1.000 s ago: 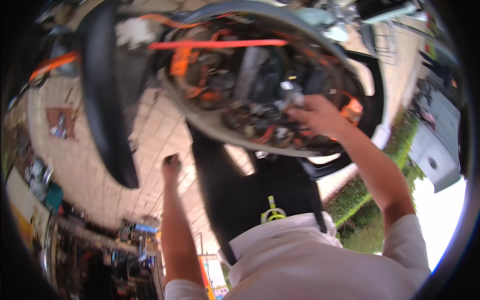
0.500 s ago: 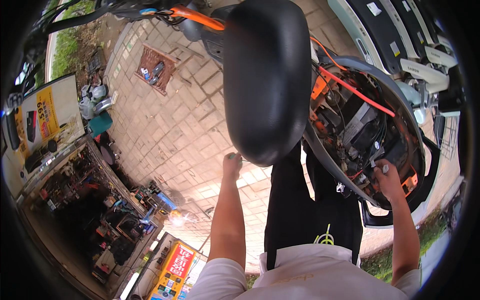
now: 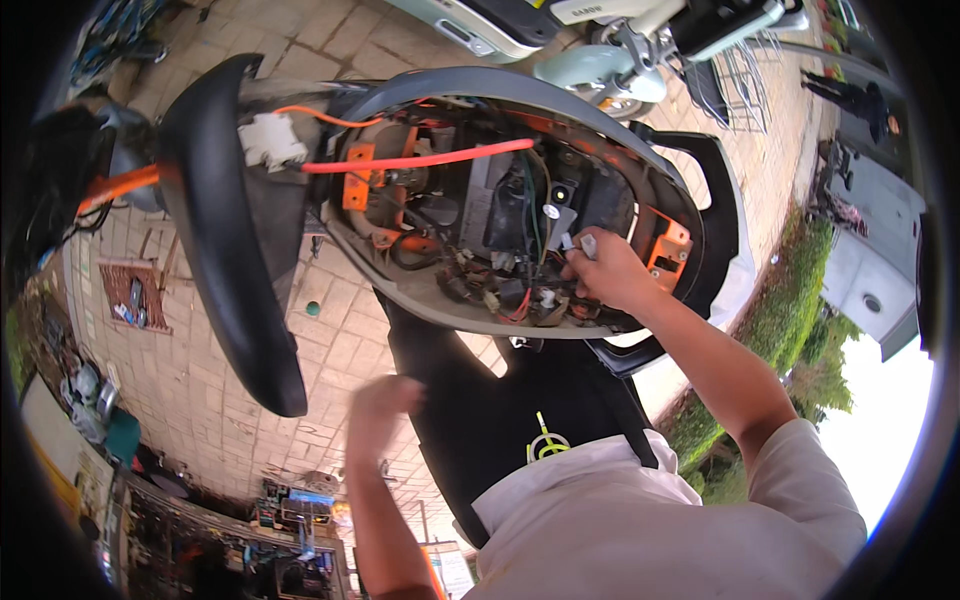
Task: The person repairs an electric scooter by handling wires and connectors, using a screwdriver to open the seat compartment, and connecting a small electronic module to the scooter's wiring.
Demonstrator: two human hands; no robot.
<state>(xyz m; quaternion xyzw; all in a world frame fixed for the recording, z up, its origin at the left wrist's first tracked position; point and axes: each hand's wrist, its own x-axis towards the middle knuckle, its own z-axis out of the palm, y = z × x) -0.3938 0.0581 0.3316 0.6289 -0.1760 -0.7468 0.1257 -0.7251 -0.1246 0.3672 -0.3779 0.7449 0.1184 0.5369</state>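
Note:
My right hand (image 3: 612, 268) reaches into the open body of a scooter (image 3: 400, 320), its fingers closed on a small white connector (image 3: 588, 243). Thin wires and plugs (image 3: 530, 300) crowd the compartment beside it. My left hand (image 3: 385, 405), smeared by motion, is over the paving left of my legs; its fingers cannot be made out. A small round green thing (image 3: 313, 308) shows against the paving beyond that hand. The black seat (image 3: 225, 250) is tipped up to the left of the compartment. A thick red tube or cable (image 3: 420, 160) lies across the opening.
Orange brackets (image 3: 668, 250) sit at the compartment's ends. Another pale scooter (image 3: 610, 70) stands beyond. At far left, a brown mat (image 3: 135, 295) with tools lies on the paving. Cluttered shelves (image 3: 290, 520) stand lower left, and a hedge (image 3: 780, 310) runs along the right.
The view has swung right, so the scooter's compartment is nearer the middle. My left hand has moved away from the seat's end, and the green thing now shows apart from it.

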